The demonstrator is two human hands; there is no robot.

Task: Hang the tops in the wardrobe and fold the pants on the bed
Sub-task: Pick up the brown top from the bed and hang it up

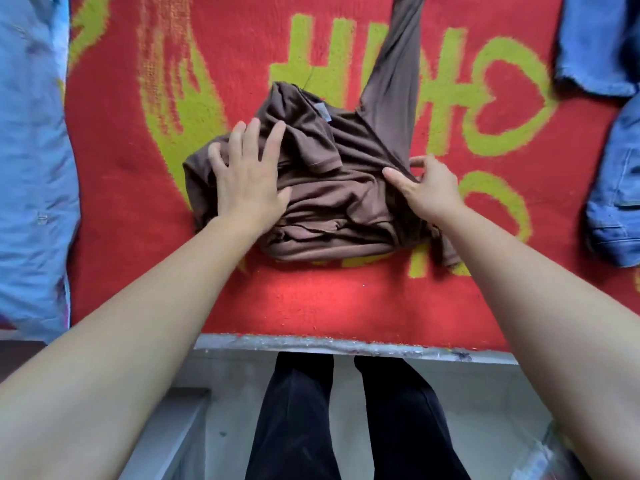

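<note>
Closest to me, at 6 o'clock, you just see the person's legs in dark trousers (294, 420) up against the pale bed edge (311, 342). There's something clear and crinkly at 5 o'clock, but it's cut off and I can't tell what it is.

On the bed is a red blanket (311, 299) with yellow-green shapes. Dead center on it sits the brown garment (339, 199), bunched into a rumpled, half-folded heap with lots of creases and a small pale label near its far side.

The left hand (249, 178) lies flat on the heap's 9 o'clock side, fingers straight and spread, pressing and not gripping. The right hand (427, 187) is at the 3 o'clock side, and its thumb and forefinger pinch a fold of the fabric. The rest of its fingers are hidden behind the hand.

One long strip of the brown cloth runs off toward 12 o'clock and gets cropped by the frame. Leg or sleeve, honestly can't say.

A light blue garment (31, 150) lies along 9 o'clock and blue denim (613, 188) is piled at 3 o'clock. Both are cut off.
</note>
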